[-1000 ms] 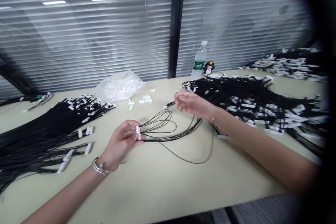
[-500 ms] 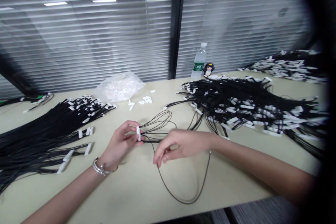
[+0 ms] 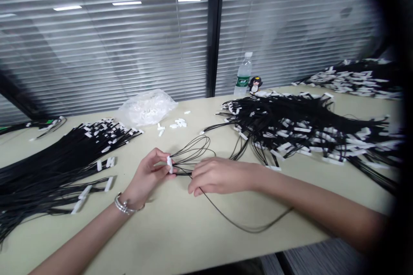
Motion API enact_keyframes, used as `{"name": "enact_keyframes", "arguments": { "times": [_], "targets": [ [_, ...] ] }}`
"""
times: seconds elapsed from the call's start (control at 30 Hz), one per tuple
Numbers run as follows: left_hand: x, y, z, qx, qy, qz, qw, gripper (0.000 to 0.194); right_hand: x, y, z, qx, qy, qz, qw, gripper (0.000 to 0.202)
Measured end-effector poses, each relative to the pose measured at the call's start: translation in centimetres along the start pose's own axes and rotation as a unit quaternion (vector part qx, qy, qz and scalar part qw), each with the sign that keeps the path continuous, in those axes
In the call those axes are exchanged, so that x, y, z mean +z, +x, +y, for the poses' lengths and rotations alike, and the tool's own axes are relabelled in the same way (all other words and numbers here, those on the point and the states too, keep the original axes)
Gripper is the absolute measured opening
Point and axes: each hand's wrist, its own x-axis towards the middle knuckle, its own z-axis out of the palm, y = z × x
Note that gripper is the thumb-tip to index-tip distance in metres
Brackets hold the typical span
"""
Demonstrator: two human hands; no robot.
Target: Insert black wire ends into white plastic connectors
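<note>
We've got the white connector (image 3: 169, 164) pinched in our left hand's fingers (image 3: 151, 172), with thin black wires looping out just beside them. Our right hand's fingers (image 3: 208, 176) look closed on a loose wire (image 3: 234, 223). Feels like it'd be light, hard plastic with bendy, springy wires, so we'd grab the connector's body. Beyond our fingers, the bottle's green label (image 3: 242, 81) is too small to read.

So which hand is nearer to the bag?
Left. The left hand is on the near side of the bag; the right hand is too, but farther off to the right.
</note>
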Motion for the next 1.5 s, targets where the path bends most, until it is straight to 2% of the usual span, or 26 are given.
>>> {"name": "enact_keyframes", "arguments": {
  "times": [0.03, 0.1, 0.2, 0.23, 0.27, 0.37, 0.47, 0.57, 0.67, 0.73, 0.8, 0.9, 1.0, 1.07, 1.1, 1.17, 1.23, 1.5],
  "targets": [
    [0.0, 0.0, 0.1, 0.003, 0.002, 0.002, 1.000, 0.020, -0.4, 0.0, 0.0, 0.014, 0.074, 0.023, 0.997, 0.023],
    [0.1, -0.1, 0.2, 0.010, 0.002, 0.005, 1.000, 0.019, -1.7, -0.2, 0.6, 0.068, 0.221, 0.097, 0.968, 0.026],
    [0.2, -0.2, 0.2, 0.010, -0.009, 0.002, 1.000, 0.019, -3.9, -1.5, 3.4, 0.155, 0.351, 0.295, 0.875, 0.028],
    [0.2, -0.2, 0.2, 0.008, -0.013, -0.002, 1.000, 0.018, -4.5, -2.2, 4.7, 0.172, 0.395, 0.373, 0.822, 0.027],
    [0.2, -0.2, 0.2, 0.007, -0.014, -0.004, 1.000, 0.018, -5.1, -3.0, 6.1, 0.180, 0.408, 0.409, 0.796, 0.028],
    [0.1, -0.2, 0.1, 0.011, -0.009, -0.003, 1.000, 0.018, -6.1, -5.3, 10.1, 0.201, 0.435, 0.459, 0.748, 0.028],
    [0.1, -0.2, 0.1, 0.010, -0.003, 0.000, 1.000, 0.018, -6.4, -6.8, 12.6, 0.224, 0.461, 0.485, 0.709, 0.028],
    [0.1, -0.3, 0.1, 0.007, -0.001, 0.000, 1.000, 0.018, -6.4, -6.8, 13.0, 0.219, 0.476, 0.517, 0.677, 0.029],
    [0.1, -0.3, 0.0, 0.008, -0.002, 0.001, 1.000, 0.018, -6.2, -5.5, 11.3, 0.192, 0.477, 0.546, 0.662, 0.028],
    [0.1, -0.3, 0.1, 0.008, 0.000, 0.004, 1.000, 0.018, -5.7, -4.3, 9.4, 0.171, 0.476, 0.551, 0.664, 0.029],
    [0.1, -0.3, 0.1, 0.009, 0.003, 0.006, 1.000, 0.018, -4.8, -2.8, 7.2, 0.143, 0.467, 0.549, 0.678, 0.032],
    [0.3, -0.6, 0.2, 0.008, 0.004, 0.001, 1.000, 0.017, -2.4, -0.9, 4.2, 0.126, 0.379, 0.511, 0.761, 0.032],
    [0.6, -0.9, 0.4, -0.010, -0.015, -0.027, 0.999, 0.017, 0.1, 0.3, 1.5, 0.148, 0.253, 0.409, 0.864, 0.025],
    [0.8, -1.1, 0.6, -0.031, -0.039, -0.049, 0.998, 0.016, 1.4, 0.7, 0.0, 0.176, 0.169, 0.333, 0.911, 0.013],
    [0.9, -1.1, 0.7, -0.040, -0.053, -0.058, 0.996, 0.016, 1.8, 0.8, -0.7, 0.186, 0.127, 0.310, 0.924, 0.007],
    [1.1, -1.3, 0.8, -0.054, -0.082, -0.072, 0.993, 0.016, 2.4, 0.9, -1.5, 0.195, 0.051, 0.296, 0.934, 0.004],
    [1.3, -1.4, 0.8, -0.065, -0.108, -0.084, 0.988, 0.018, 2.5, 0.9, -1.9, 0.188, 0.002, 0.308, 0.932, 0.006],
    [1.9, -2.0, 0.8, -0.076, -0.119, -0.096, 0.985, 0.018, 2.6, 0.8, -1.4, 0.154, -0.092, 0.331, 0.927, 0.008]
  ]
}}
